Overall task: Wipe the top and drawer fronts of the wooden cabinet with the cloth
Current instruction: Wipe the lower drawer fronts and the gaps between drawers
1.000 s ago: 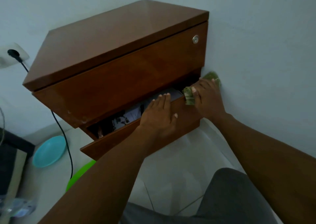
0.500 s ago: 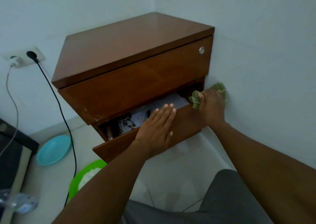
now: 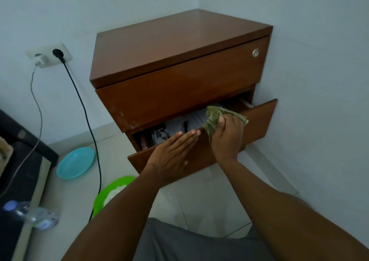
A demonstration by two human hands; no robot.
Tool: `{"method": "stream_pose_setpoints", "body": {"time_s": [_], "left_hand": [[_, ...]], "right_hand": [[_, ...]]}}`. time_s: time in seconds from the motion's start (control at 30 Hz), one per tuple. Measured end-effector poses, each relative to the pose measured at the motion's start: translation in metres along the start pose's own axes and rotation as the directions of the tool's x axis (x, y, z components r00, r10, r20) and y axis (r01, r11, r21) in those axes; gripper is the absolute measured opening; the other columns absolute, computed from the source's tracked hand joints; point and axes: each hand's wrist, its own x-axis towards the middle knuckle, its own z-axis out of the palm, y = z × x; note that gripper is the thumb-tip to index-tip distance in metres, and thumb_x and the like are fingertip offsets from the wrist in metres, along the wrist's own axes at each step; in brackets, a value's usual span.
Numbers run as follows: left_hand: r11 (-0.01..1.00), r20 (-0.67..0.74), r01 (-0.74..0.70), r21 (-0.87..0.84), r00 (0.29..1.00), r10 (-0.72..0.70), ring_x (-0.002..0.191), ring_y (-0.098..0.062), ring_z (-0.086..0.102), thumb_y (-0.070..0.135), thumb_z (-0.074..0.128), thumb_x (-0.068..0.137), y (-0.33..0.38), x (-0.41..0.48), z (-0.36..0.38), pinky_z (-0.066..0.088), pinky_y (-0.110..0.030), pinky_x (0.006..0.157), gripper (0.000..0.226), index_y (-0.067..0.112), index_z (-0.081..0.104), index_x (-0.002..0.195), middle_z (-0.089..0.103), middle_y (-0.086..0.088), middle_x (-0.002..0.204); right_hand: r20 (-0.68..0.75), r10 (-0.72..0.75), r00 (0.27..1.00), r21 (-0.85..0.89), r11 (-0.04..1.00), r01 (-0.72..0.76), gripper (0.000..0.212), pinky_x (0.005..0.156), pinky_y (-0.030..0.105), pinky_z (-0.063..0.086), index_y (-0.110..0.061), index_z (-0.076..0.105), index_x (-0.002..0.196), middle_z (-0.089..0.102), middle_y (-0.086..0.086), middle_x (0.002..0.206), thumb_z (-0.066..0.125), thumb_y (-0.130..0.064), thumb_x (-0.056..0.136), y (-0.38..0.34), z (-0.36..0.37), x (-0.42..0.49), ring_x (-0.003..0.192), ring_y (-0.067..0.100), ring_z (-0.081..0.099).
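The wooden cabinet [image 3: 173,41] stands in the corner of the room. Its top drawer front [image 3: 179,89] is closed and has a round metal lock at the right. The lower drawer [image 3: 259,121] is pulled out, with papers and dark items inside. My right hand [image 3: 227,135] grips a crumpled green cloth [image 3: 213,121] at the lower drawer's top edge, near the middle. My left hand [image 3: 171,155] lies flat, fingers together, against the lower drawer front just left of the right hand.
A wall socket [image 3: 50,56] with a black cable [image 3: 85,117] and a grey charger lead sits left of the cabinet. On the floor lie a light blue plate [image 3: 75,163], a green bowl [image 3: 111,193] and a plastic bottle [image 3: 34,214]. Dark furniture fills the left edge.
My right hand has slid the cloth leftward from the drawer's right end to its middle. The camera view has shifted, so the cabinet appears further right.
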Motion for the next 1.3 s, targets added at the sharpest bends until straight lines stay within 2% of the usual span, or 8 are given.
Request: {"method": "stream_pose_setpoints", "body": {"time_s": [0.23, 0.37, 0.5, 0.63, 0.77, 0.9, 1.1, 1.3], "left_hand": [[0.996, 0.101, 0.086, 0.028, 0.991, -0.089, 0.146, -0.022, -0.036, 0.055, 0.018, 0.103, -0.013, 0.018, 0.000, -0.012, -0.041, 0.124, 0.083, 0.007, -0.031, 0.150, -0.040, -0.009, 0.158], [0.992, 0.221, 0.097, 0.083, 0.969, -0.113, 0.147, -0.022, -0.034, 0.058, 0.016, 0.103, -0.014, 0.010, 0.001, -0.010, -0.041, 0.125, 0.081, 0.008, -0.023, 0.154, -0.037, -0.010, 0.158], [0.989, 0.286, 0.115, 0.089, 0.948, -0.137, 0.148, -0.021, -0.031, 0.058, 0.014, 0.103, -0.022, 0.004, 0.000, -0.007, -0.041, 0.125, 0.079, 0.011, -0.020, 0.156, -0.035, -0.008, 0.160], [0.997, 0.201, 0.060, 0.054, 0.977, -0.070, 0.149, -0.021, -0.029, 0.053, 0.015, 0.104, -0.041, 0.005, 0.017, -0.008, -0.041, 0.125, 0.075, 0.011, -0.017, 0.157, -0.032, -0.006, 0.161], [0.999, -0.019, 0.002, 0.042, 1.000, -0.001, 0.156, -0.024, -0.003, 0.041, 0.030, 0.101, -0.060, -0.002, 0.044, -0.001, -0.040, 0.125, 0.072, 0.006, 0.009, 0.160, 0.000, -0.010, 0.169], [0.989, -0.124, -0.041, 0.144, 0.991, 0.059, 0.156, -0.025, 0.004, 0.036, 0.043, 0.095, -0.078, -0.024, 0.069, 0.001, -0.040, 0.126, 0.076, 0.003, 0.017, 0.158, 0.007, -0.013, 0.168], [0.949, -0.176, -0.134, 0.287, 0.966, 0.190, 0.156, -0.028, 0.003, 0.036, 0.039, 0.096, -0.104, -0.057, 0.101, 0.007, -0.044, 0.126, 0.076, -0.001, 0.014, 0.158, 0.004, -0.018, 0.168], [0.942, -0.347, -0.156, 0.296, 0.901, 0.259, 0.155, -0.029, 0.010, 0.033, 0.040, 0.101, -0.127, -0.065, 0.102, 0.014, -0.044, 0.126, 0.070, -0.004, 0.017, 0.157, 0.012, -0.019, 0.166]], "right_hand": [[0.110, 0.267, 0.958, 0.101, 0.955, -0.278, 0.031, 0.074, 0.029, 0.035, -0.005, 0.064, 0.102, 0.063, 0.010, 0.097, 0.039, -0.023, 0.107, -0.010, -0.010, 0.009, 0.086, 0.022, 0.054], [0.263, 0.541, 0.798, 0.148, 0.795, -0.588, 0.034, 0.062, 0.028, 0.032, -0.006, 0.063, 0.096, 0.060, 0.005, 0.089, 0.037, -0.025, 0.107, -0.005, -0.018, 0.011, 0.075, 0.018, 0.052], [0.321, 0.700, 0.638, 0.269, 0.579, -0.770, 0.034, 0.070, 0.033, 0.042, -0.007, 0.065, 0.101, 0.065, 0.011, 0.097, 0.037, -0.027, 0.107, -0.003, -0.006, 0.013, 0.084, 0.025, 0.060], [0.177, 0.669, 0.722, 0.288, 0.666, -0.688, 0.035, 0.061, 0.030, 0.037, -0.011, 0.061, 0.096, 0.060, 0.000, 0.083, 0.034, -0.030, 0.108, -0.008, 0.019, 0.006, 0.070, 0.013, 0.056], [0.100, 0.542, 0.834, 0.348, 0.767, -0.540, 0.033, 0.059, 0.023, 0.037, -0.016, 0.059, 0.100, 0.059, -0.010, 0.084, 0.033, -0.034, 0.108, -0.022, 0.066, -0.029, 0.072, 0.005, 0.057], [-0.023, 0.506, 0.863, 0.523, 0.741, -0.420, 0.044, 0.092, 0.022, 0.051, -0.016, 0.051, 0.142, 0.060, 0.002, 0.135, 0.032, -0.035, 0.107, -0.029, 0.125, -0.073, 0.118, 0.009, 0.059], [-0.205, 0.497, 0.843, 0.616, 0.735, -0.283, 0.042, 0.100, 0.030, 0.050, -0.009, 0.052, 0.140, 0.059, 0.007, 0.138, 0.035, -0.028, 0.107, -0.049, 0.168, -0.119, 0.126, 0.016, 0.057], [-0.195, 0.323, 0.926, 0.499, 0.845, -0.189, 0.041, 0.120, 0.047, 0.028, -0.037, 0.024, 0.147, 0.025, 0.003, 0.164, 0.032, -0.031, 0.107, -0.064, 0.206, -0.144, 0.152, 0.013, 0.020]]}}
